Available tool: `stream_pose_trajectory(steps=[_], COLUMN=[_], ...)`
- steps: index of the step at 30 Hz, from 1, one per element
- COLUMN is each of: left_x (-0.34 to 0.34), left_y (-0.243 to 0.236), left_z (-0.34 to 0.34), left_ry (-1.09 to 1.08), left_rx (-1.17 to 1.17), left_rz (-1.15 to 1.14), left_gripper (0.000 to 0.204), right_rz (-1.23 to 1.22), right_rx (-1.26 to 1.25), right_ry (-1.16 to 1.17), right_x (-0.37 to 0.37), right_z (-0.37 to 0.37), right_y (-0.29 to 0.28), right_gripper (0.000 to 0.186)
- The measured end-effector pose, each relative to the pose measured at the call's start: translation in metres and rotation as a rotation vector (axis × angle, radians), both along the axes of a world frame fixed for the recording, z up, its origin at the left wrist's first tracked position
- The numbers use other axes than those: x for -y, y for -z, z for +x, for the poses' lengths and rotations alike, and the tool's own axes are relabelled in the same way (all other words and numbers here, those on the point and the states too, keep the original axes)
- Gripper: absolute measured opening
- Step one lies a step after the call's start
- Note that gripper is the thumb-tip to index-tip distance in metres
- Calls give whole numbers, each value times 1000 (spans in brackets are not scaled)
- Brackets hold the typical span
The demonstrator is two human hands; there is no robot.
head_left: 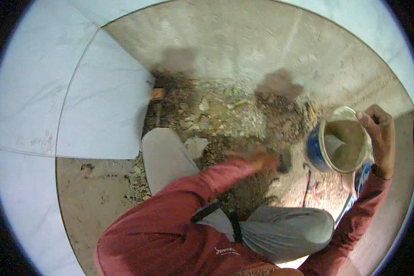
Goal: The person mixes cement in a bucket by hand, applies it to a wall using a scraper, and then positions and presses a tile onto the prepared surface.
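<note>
Bucket (314, 149) left of right grip (379, 131), touching.

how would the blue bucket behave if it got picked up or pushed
The bucket is probably stiff: its rim shows an even curve though the right hand grips it. Being round, it could roll if laid on its side. Gripped at one side, it might tip when lifted.

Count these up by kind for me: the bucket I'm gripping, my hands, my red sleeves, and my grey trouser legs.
Bucket: 1
Hands: 2, the blurred left hand and right hand
Red sleeves: 2
Grey trouser legs: 2
Total: 7
</note>
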State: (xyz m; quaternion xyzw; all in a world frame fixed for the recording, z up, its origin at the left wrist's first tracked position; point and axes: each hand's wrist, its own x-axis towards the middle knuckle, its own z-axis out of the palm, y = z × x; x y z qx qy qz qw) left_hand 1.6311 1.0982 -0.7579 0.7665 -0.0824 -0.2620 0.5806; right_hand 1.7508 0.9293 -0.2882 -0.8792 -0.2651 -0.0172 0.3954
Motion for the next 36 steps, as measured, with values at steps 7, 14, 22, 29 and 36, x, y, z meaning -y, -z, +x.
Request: stream_pose_trajectory(steps=[7, 14, 22, 29, 36], left_x=[50, -116, -112, -129, -119], left_y=[-129, -270, -183, -146, -78], left_z=[-23, 39, 39, 56, 79], left_ry=[162, -20, -428, -611, -548], left_rx=[345, 273, 324, 88, 328], left_rz=[352, 414, -64, 159, -12], left_gripper=[18, 99, 101, 79, 38], right_rz=[-446, -312, -484, -239, -834], right_rx=[-6, -286, -658, -48, 117], right_ry=[14, -476, -633, -603, -467], right_x=[3, -39, -123, -155, -110], right_z=[9, 37, 70, 73, 60], right_y=[8, 55, 128, 169, 170], right_gripper=[30, 20, 29, 18, 19])
